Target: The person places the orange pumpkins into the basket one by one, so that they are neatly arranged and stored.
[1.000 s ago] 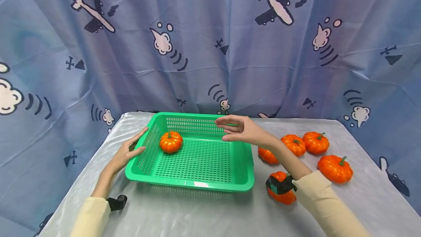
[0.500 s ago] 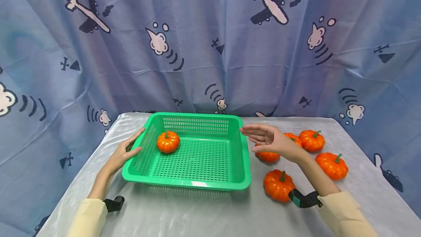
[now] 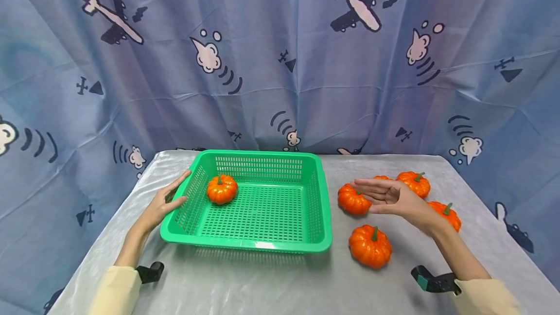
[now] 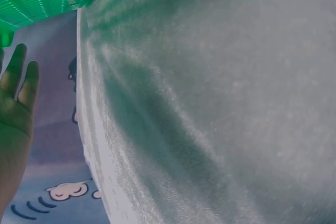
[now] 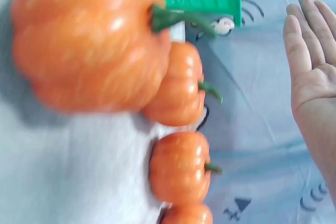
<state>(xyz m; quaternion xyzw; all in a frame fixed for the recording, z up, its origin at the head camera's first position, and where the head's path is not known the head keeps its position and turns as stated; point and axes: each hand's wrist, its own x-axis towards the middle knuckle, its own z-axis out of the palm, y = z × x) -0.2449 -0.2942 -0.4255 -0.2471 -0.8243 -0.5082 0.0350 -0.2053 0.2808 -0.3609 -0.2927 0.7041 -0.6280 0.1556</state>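
Observation:
A green plastic basket (image 3: 262, 244) with slotted walls stands on the table, and one small orange pumpkin (image 3: 221, 189) lies inside it at the left. My left hand (image 3: 163, 204) is at the basket's left rim, fingers extended; whether it touches is hard to tell. Over the pumpkins right of the basket hovers my right hand (image 3: 391, 198), fingers straight and holding nothing. Closest to it in the head view is a pumpkin (image 3: 352, 200), partly behind its fingertips. A nearer pumpkin (image 3: 370, 247) shows large in the right wrist view, green stem upward.
Further pumpkins sit at the back right: one (image 3: 413, 183) near the far edge, one (image 3: 447, 214) partly behind my right wrist, another mostly hidden. A silvery cloth (image 3: 262, 286) covers the table. Behind it hangs a blue curtain (image 3: 245, 62) with airplane prints.
My right hand has moved right, from above the basket's right side to over the pumpkins outside it. The left hand stays at the left rim. The view has shifted slightly.

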